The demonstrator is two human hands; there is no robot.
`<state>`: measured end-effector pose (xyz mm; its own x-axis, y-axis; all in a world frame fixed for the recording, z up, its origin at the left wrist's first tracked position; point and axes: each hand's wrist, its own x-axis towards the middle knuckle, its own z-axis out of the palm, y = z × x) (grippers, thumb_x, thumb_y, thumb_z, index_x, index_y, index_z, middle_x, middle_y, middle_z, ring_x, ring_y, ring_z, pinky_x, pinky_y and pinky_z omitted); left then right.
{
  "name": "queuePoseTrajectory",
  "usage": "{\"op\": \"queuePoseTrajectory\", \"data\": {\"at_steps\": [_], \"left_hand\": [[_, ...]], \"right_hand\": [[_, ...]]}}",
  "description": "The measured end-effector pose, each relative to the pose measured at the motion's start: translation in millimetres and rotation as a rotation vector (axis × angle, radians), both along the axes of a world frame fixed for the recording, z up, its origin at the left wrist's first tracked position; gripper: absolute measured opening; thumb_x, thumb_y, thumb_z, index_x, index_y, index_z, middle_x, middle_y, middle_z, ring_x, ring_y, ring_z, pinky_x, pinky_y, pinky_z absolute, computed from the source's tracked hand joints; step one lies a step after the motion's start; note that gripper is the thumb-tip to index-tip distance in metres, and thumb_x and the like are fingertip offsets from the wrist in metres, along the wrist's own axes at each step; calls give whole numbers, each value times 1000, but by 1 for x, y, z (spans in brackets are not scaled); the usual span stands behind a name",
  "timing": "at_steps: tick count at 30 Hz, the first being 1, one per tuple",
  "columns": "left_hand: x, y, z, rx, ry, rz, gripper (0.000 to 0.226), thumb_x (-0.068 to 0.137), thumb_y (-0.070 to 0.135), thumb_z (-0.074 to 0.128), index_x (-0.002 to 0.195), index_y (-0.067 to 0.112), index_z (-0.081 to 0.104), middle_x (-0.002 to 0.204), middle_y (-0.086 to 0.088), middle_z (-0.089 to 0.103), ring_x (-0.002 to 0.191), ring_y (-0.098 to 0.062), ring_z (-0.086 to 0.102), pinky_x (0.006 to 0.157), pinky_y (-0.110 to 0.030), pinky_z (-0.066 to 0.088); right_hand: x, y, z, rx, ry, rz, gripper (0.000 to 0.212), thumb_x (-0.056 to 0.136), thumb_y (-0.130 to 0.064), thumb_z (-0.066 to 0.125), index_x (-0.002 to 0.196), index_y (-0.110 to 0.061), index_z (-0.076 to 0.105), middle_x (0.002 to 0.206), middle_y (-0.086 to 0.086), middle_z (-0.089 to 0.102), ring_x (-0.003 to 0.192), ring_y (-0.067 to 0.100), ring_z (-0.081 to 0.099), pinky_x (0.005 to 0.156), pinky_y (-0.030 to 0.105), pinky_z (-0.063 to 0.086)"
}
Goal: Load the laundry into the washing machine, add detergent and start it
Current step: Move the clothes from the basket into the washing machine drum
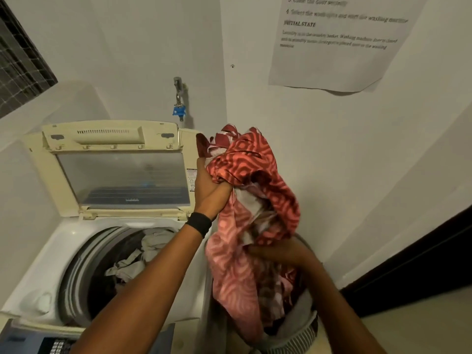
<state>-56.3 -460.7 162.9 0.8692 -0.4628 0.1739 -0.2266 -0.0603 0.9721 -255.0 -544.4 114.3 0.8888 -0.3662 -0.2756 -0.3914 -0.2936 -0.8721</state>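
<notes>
Clenched on the top of the red patterned bundle (250, 180), my left hand (208, 186) holds it above the laundry basket (306, 325); my right hand (275, 252) grips the lower folds, fingers curled into the cloth. Just left, the washing machine (51, 264) stands with its lid (122, 175) raised and pale clothes (143, 254) already inside. Good practice, I judge: gather the trailing ends before swinging across, so nothing drags or drops.

Basket (304, 328) – right of washer (51, 254)
</notes>
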Motion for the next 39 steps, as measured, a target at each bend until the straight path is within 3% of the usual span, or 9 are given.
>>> {"op": "queuePoseTrajectory", "data": {"at_steps": [8, 13, 16, 19, 24, 29, 32, 35, 39], "left_hand": [[-18, 13, -25, 176, -66, -63, 114, 71, 57, 84, 160, 43, 14, 161, 23, 32, 144, -4, 43, 117, -35, 40], [-41, 27, -2, 97, 387, -480, 41, 97, 28, 67, 137, 27, 59, 126, 7, 73, 117, -15, 68, 95, -31, 58], [-40, 39, 6, 92, 401, -608, 50, 92, 35, 72, 138, 29, 56, 124, 11, 73, 115, -10, 69, 92, -27, 58], [-41, 32, 2, 138, 315, -495, 65, 80, 28, 86, 139, 23, 59, 128, 7, 71, 117, -9, 68, 105, -32, 52], [-39, 26, -4, -34, 512, -240, 7, 97, 19, 68, 102, 23, 71, 89, 9, 79, 91, -12, 76, 90, -31, 59], [-38, 18, -6, -31, 608, -184, 18, 102, 20, 61, 84, 19, 65, 57, 13, 69, 63, -10, 68, 53, -17, 52], [-30, 19, -5, -26, 594, -108, 17, 99, 28, 65, 86, 19, 70, 68, 11, 74, 77, -18, 72, 66, -26, 53], [-20, 20, 2, -23, 624, -118, 23, 100, 36, 63, 95, 17, 74, 88, 0, 80, 90, -24, 75, 89, -40, 59], [-12, 17, 2, -13, 588, -58, 29, 92, 40, 72, 103, 13, 75, 99, -7, 79, 95, -28, 76, 94, -47, 59]], "right_hand": [[23, -43, 116, -117, -713, -683, 47, 68, -38, 75, 106, -10, 70, 104, 4, 74, 96, 12, 71, 90, 30, 56], [80, -19, 73, 28, -563, -605, 51, 81, -38, 77, 117, -4, 66, 98, -9, 67, 101, 13, 69, 89, 28, 53], [86, -22, 49, 129, -579, -622, 37, 86, -25, 80, 117, -7, 68, 109, 2, 73, 104, 16, 70, 97, 38, 53], [92, -21, 39, 236, -359, -573, 31, 92, -26, 76, 115, -9, 64, 105, 4, 66, 110, 22, 59, 93, 28, 50], [68, -27, 54, 735, -449, -275, 20, 82, -22, 61, 84, -5, 71, 84, 12, 67, 83, 21, 67, 83, 30, 56], [54, -29, 38, 219, -388, -264, 72, 71, -59, 75, 128, -17, 65, 112, -5, 74, 107, 12, 71, 92, 33, 59], [34, -32, 5, 30, -326, -268, 95, 62, -67, 86, 141, -32, 46, 128, -24, 59, 109, -17, 59, 92, 9, 49], [20, -24, -49, -141, -54, -161, 124, 51, -81, 83, 152, -33, 31, 145, -12, 43, 133, 4, 42, 111, 29, 39], [20, -11, -92, -96, -39, -177, 73, 69, -58, 83, 128, -23, 61, 125, -2, 67, 118, 20, 65, 90, 23, 54]]}}
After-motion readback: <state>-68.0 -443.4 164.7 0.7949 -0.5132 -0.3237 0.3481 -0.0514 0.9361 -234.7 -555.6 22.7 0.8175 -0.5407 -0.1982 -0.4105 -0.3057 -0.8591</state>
